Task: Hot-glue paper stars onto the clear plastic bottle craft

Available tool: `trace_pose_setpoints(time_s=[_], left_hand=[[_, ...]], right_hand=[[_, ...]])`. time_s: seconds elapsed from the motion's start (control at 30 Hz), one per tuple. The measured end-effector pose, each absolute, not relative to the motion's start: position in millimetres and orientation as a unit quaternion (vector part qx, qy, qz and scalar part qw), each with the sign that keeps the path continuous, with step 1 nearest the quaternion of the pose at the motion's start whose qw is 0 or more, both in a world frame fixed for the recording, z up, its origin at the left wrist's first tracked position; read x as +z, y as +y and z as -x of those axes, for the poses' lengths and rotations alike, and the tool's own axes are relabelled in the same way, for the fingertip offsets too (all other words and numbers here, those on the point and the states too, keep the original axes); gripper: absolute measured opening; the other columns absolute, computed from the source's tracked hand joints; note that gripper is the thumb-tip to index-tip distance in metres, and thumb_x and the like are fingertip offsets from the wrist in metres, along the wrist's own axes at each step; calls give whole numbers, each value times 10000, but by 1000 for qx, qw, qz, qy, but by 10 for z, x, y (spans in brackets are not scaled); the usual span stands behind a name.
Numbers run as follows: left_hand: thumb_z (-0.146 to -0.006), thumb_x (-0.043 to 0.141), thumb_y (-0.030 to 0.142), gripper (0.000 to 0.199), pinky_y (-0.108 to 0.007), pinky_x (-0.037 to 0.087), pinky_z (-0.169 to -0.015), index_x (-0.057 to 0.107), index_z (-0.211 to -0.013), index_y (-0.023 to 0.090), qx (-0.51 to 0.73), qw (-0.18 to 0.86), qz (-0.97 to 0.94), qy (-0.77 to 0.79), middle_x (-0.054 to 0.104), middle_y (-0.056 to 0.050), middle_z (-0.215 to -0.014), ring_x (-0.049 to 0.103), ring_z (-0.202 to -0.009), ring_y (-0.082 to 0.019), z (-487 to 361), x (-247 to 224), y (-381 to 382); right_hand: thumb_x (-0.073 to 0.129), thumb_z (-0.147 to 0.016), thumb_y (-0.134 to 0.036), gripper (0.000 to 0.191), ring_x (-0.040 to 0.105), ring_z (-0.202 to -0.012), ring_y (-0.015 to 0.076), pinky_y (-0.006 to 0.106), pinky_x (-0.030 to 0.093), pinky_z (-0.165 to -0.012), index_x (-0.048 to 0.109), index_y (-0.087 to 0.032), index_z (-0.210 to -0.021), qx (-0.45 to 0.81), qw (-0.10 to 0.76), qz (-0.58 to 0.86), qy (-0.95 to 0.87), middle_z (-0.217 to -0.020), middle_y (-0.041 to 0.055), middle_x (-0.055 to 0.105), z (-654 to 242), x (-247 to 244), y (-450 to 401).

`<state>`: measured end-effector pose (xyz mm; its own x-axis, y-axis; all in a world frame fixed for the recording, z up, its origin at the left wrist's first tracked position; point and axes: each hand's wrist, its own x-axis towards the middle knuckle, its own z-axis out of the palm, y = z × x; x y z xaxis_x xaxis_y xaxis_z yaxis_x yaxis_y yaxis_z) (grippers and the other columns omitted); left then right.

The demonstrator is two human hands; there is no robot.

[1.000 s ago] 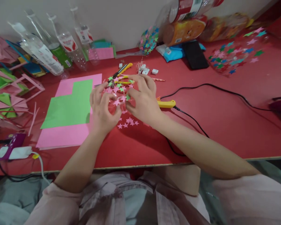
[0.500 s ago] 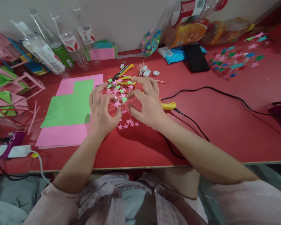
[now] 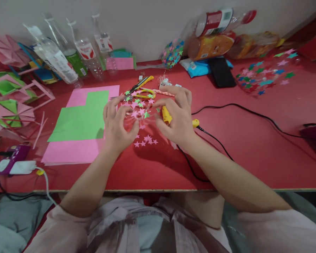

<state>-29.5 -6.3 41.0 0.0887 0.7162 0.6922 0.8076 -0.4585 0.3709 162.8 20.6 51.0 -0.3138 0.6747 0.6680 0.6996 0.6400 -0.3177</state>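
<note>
The left hand is grasping the starry plastic, which is sitting between both hands. The right hand is holding its fingers parted, a green star showing near the fingertips.

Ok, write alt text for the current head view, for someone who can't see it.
A person's left hand and right hand curve around clear, star-dotted plastic on a red table, with loose pink stars just in front. Green paper over pink paper lies to the left; plastic bottles line the wall behind.
</note>
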Motion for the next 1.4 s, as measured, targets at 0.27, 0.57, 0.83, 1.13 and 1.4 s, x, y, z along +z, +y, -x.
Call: trace_pose_setpoints(time_s=[0.27,0.57,0.83,1.13,1.4], left_hand=[[-761,599,221,167,-486,392,-1045,535,-913,238,-463,50,725,-508,550,-78,-1256,499,-1215,-257,312,457,-76],[-837,583,282,99,-375,477,-942,553,-920,237,-621,-53,631,-461,604,-46,-1070,579,-1062,-190,529,428,67],[-837,621,271,189,-190,402,-510,524,-695,193,-587,-149,627,-489,517,59,-559,473,-492,-56,389,588,-159],[-911,523,328,307,-193,391,-511,525,-642,181,-582,-106,655,-471,526,47,-515,463,-468,-53,396,618,-222],[-900,529,294,296,-202,381,-520,531,-626,182,-559,-79,676,-473,520,42,-513,482,-495,-64,352,612,-242]], right_hand=[[511,-863,-256,142,512,-1149,308,574,396,-982,608,-289,-962,-33,437,434,-787,-1192,79,586,-1760,772,211],[480,-867,-212,135,562,-700,152,286,432,-658,592,-203,-792,47,314,326,-891,-750,26,618,-1886,726,133],[424,-916,-215,249,504,-623,136,294,201,-571,636,-137,-811,11,2,313,-950,-720,61,644,-1617,441,-83],[382,-950,-191,300,509,-640,143,314,144,-562,631,-129,-795,-40,-5,328,-944,-697,67,646,-1531,166,-84],[383,-962,-268,296,498,-628,134,319,152,-567,623,-136,-851,-43,41,308,-949,-691,51,632,-1572,170,-121]])
